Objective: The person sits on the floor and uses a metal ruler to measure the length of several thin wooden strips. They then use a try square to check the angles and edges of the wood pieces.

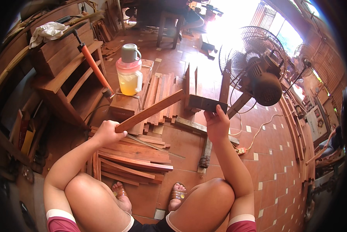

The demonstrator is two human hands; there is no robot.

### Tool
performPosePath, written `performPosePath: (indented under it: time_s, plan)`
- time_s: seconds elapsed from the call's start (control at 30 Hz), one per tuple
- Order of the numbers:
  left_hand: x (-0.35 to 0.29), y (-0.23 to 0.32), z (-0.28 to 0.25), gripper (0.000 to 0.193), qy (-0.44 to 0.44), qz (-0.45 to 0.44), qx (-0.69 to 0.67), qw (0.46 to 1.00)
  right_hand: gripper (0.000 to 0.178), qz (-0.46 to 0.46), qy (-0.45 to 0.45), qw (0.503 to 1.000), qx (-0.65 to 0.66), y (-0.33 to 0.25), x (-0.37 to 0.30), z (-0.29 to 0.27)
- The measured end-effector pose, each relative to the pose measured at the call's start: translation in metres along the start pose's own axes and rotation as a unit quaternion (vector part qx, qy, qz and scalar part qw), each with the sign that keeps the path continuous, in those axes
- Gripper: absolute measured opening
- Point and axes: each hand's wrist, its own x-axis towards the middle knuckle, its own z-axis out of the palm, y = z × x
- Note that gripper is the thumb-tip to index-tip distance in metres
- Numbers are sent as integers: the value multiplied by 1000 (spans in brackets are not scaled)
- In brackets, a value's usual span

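Reddish-brown strip [151,110], orange pump [95,69], white-dotted terracotta floor [266,164]

Your left hand [107,134] is clenched, its elbow [53,186] bent outward. Your right hand [217,124] sits farther forward, forearm [232,160] extended, thumb side partly visible; can't quite tell how tightly it's closed.

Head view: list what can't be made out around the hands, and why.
All in the head view:
Wooden strip: near end, hidden by the left hand's grip.
Dark cross-piece: right end, partly covered by the right hand's grip.
Ruler: markings, too small to read.
Fan: far side, hidden behind its motor housing.
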Motion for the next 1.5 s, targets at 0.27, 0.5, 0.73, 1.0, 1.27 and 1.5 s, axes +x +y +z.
performPosePath:
  time_s: [0.27,0.5,0.73,1.0,1.27,1.5]
  plan:
    - [2,-6,6,35,-36,45,20,998,27,7,-9,1000,-9,4,0,-1]
    - [4,-2,21,37,-60,47,-3,997,27,43,-22,999,16,13,-7,11]
    - [2,3,24,36,-57,32,-35,997,36,61,-51,997,-21,21,-6,12]
    - [2,2,17,36,-54,24,-21,998,38,63,-48,996,-46,18,-8,13]
    - [1,-7,3,35,-30,3,11,999,37,30,-10,973,-231,8,-5,6]
    - [-4,-11,-6,33,-2,-10,46,999,40,14,-21,946,-323,12,2,-21]
